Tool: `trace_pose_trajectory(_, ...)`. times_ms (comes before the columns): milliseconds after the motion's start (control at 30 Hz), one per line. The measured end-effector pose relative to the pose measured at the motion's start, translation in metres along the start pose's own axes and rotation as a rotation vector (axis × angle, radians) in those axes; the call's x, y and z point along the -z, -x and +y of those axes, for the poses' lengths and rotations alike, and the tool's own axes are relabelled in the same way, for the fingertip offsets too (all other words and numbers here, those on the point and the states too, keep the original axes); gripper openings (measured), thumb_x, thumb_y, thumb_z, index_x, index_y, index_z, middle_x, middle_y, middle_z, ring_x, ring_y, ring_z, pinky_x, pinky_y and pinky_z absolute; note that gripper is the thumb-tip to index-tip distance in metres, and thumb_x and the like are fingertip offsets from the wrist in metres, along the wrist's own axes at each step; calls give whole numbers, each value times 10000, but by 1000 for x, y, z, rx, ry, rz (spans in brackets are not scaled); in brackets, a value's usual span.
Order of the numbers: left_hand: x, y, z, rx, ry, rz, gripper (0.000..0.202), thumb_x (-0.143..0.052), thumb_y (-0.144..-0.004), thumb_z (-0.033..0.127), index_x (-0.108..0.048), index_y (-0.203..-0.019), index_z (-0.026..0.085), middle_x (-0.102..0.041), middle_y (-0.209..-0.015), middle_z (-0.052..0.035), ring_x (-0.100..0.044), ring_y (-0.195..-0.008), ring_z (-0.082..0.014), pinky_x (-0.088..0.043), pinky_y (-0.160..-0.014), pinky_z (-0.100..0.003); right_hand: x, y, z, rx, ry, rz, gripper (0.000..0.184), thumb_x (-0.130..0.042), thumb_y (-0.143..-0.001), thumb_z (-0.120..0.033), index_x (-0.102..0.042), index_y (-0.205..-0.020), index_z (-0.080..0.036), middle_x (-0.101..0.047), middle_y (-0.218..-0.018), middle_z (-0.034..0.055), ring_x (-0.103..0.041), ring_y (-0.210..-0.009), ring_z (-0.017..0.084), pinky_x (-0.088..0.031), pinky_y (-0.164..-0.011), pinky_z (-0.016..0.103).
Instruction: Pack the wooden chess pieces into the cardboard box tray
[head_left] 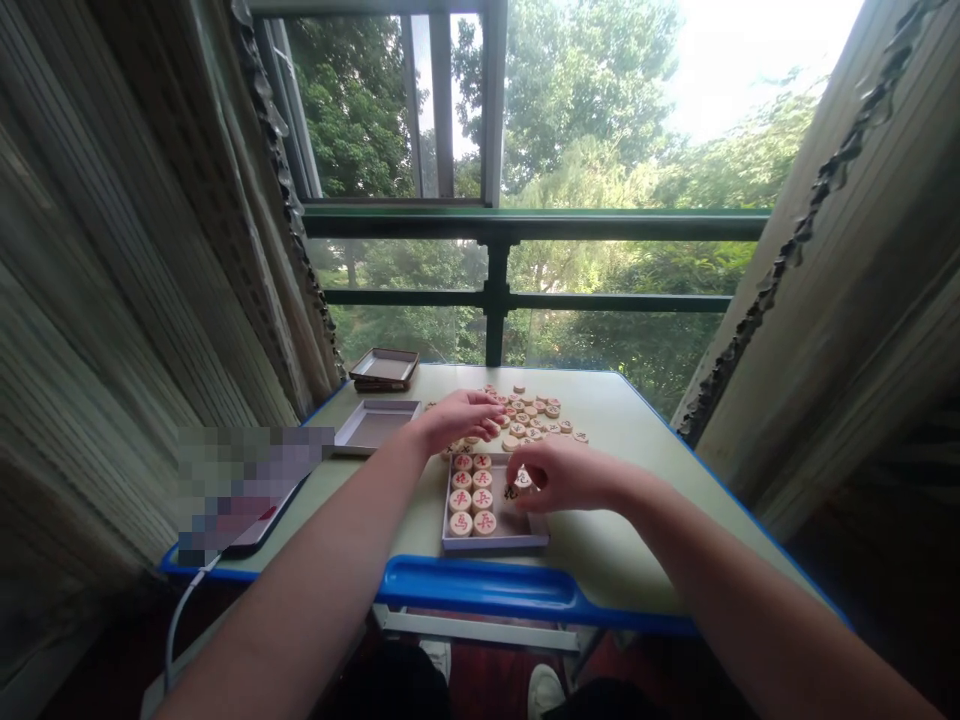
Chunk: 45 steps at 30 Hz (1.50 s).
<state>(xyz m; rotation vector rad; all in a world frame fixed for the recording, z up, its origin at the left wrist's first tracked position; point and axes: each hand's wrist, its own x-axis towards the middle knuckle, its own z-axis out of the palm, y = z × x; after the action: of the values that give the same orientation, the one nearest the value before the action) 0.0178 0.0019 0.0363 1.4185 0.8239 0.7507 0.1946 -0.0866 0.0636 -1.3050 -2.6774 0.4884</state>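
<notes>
A shallow white-edged box tray (495, 543) lies near the table's front edge. Two columns of round wooden xiangqi pieces with red characters (472, 498) fill its left side. Over the tray's right side, my right hand (555, 472) is closed in a pinch around a xiangqi piece with a dark character (511, 492). Another dark-lettered piece (523, 478) shows just behind the fingers. My left hand (463, 415) hovers farther back with its fingers stretched out, nearest to a spread of loose xiangqi pieces (534, 420); its palm is hidden.
To the left stands a second shallow tray (375, 427), with small stacked box parts (384, 368) behind it. A blurred flat device (262, 505) with a white cable (171, 625) sits at the left edge. The table (637, 520) has a blue rim and front groove; curtains flank a window.
</notes>
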Motion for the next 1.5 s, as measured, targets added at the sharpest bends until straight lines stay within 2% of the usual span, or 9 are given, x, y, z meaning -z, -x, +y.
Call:
trace_pose_trajectory(67, 0, -3, -3, -23, -64, 39, 304, -723, -624, 319, -625, -809, 99, -635, -745, -65, -544, -588, -94, -400, -539, -229, -2, 0, -4, -10, 45, -29, 208, -662, -667, -290, -675, -855, -202, -566, -619, -32, -426, -510, 65, -286, -487, 186)
trace_pose_trajectory(233, 4, -11, -7, -146, -179, 304, 251, -681, -629, 335, -636, -754, 122, -606, -668, -24, -448, -552, -76, -313, -499, -213, -6, 2, -10, -49, 109, -27, 195, -659, -655, -330, -683, -812, -218, -641, -703, -10, -485, -550, 86, -295, -497, 192)
trace_pose_trajectory(367, 9, -12, -4, -220, -136, 388, 261, -659, -628, 368, -621, -716, 125, -584, -632, -10, -394, -526, -66, -291, -499, -215, -8, 2, -12, -43, 113, -14, 237, -658, -640, -311, -685, -864, -239, -641, -692, -18, -479, -538, 86, -286, -489, 193)
trace_pose_trajectory(467, 8, -12, -4, -221, -140, 392, 280, -661, -615, 386, -617, -712, 127, -576, -628, -7, -376, -513, -66, -284, -496, -220, -9, 1, -12, -20, 101, -7, 256, -650, -659, -284, -687, -911, -262, -623, -651, -32, -460, -513, 75, -284, -487, 191)
trace_pose_trajectory(600, 6, -13, -6, -205, -156, 369, 286, -664, -610, 394, -616, -702, 128, -564, -619, -2, -363, -502, -64, -270, -487, -222, -10, 1, -12, 27, 83, -17, 180, -627, -676, -253, -705, -838, -243, -628, -655, -25, -484, -539, 80, -303, -505, 188)
trace_pose_trajectory(767, 5, -13, -7, -206, -154, 350, 277, -671, -609, 385, -622, -715, 134, -556, -598, 10, -357, -493, -61, -263, -483, -219, -10, 1, -13, -11, 130, 17, 150, -611, -656, -273, -702, -771, -238, -637, -650, -13, -494, -535, 95, -289, -484, 197)
trace_pose_trajectory(933, 6, -13, -7, -218, -170, 366, 271, -663, -614, 386, -620, -697, 132, -562, -604, 3, -363, -493, -63, -267, -478, -221, -11, 1, -13, 5, 143, 41, 283, -604, -640, -263, -683, -912, -275, -634, -646, -19, -493, -544, 106, -297, -494, 202)
trace_pose_trajectory(1100, 6, -14, -8, -227, -181, 384, 284, -664, -615, 396, -629, -709, 131, -563, -602, 2, -372, -494, -63, -275, -476, -220, -10, 1, -12, 3, 136, 1, 192, -583, -648, -232, -696, -803, -243, -646, -677, -1, -511, -564, 107, -321, -512, 201)
trace_pose_trajectory(1500, 2, -11, -4, -204, -165, 370, 256, -655, -627, 382, -633, -679, 133, -568, -598, 0, -404, -519, -80, -308, -521, -238, -12, 0, -11, 16, 178, 27, 207, -589, -632, -250, -692, -811, -245, -659, -724, 10, -543, -623, 133, -357, -549, 214)
